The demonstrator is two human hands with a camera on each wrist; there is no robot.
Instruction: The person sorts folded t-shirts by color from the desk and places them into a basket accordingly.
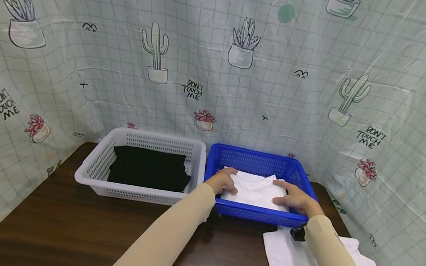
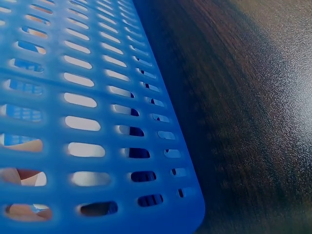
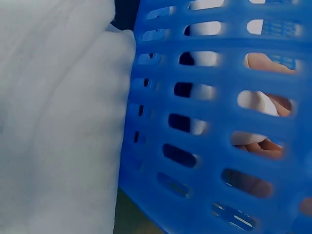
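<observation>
A folded white fabric shirt [image 1: 255, 191] lay inside the perforated blue plastic basket [image 1: 251, 212] on the dark brown tabletop [image 1: 67, 230]. The left hand [image 1: 225, 181] and right hand [image 1: 295, 197] held the shirt's opposite sides, fingers clamped on its edges, presumably to level the fold; folded black cloth [image 1: 149, 169] sat separately in a white plastic basket [image 1: 139, 192].

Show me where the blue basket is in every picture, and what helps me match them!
Head: right of the middle, the blue basket sits beside the white basket.
Left wrist: its slotted side fills the left half, up close.
Right wrist: its slotted side fills most of the right part.
Shared landmark: the white shirt inside it, seen from above in the head view, and in bits through the slots in both wrist views.
</observation>
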